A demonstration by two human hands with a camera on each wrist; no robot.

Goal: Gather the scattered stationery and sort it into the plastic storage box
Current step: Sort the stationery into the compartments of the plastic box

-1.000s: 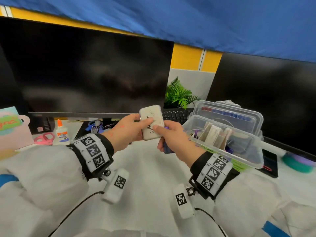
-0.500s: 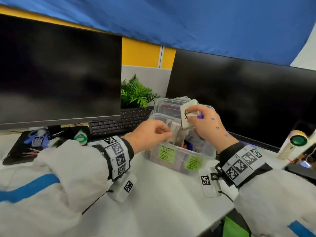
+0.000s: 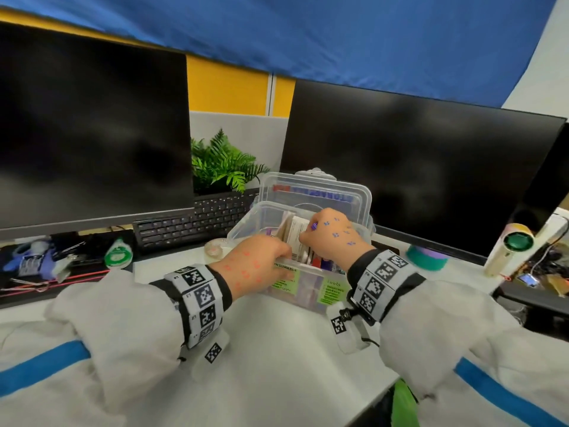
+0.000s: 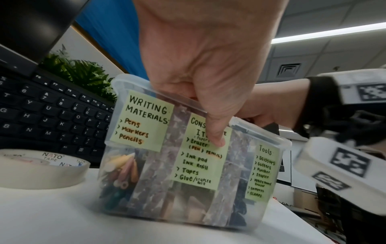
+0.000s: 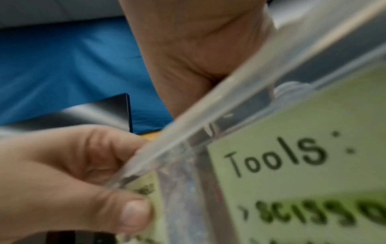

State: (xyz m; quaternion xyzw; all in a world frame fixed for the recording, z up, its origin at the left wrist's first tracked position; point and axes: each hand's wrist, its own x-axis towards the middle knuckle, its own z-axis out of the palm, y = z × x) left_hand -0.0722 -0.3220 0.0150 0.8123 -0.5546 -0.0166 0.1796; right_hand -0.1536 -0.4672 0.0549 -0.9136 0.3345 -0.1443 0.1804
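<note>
Gripping the near rim of the clear storage box [image 3: 311, 295] on the desk [image 3: 277, 349], thumb outside (on the middle label), the left hand [image 3: 255, 266] steadies it while the right hand [image 3: 331, 234] reaches inside, fingers curled on a white card [image 3: 297, 234].

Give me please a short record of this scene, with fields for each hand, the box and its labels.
left hand: grips the front rim of the storage box, thumb over the middle label
right hand: inside the box, holding a white packet
box lid: open, standing behind
labels: Writing Materials, Consumable Items, Tools
beside box: tape roll
</note>
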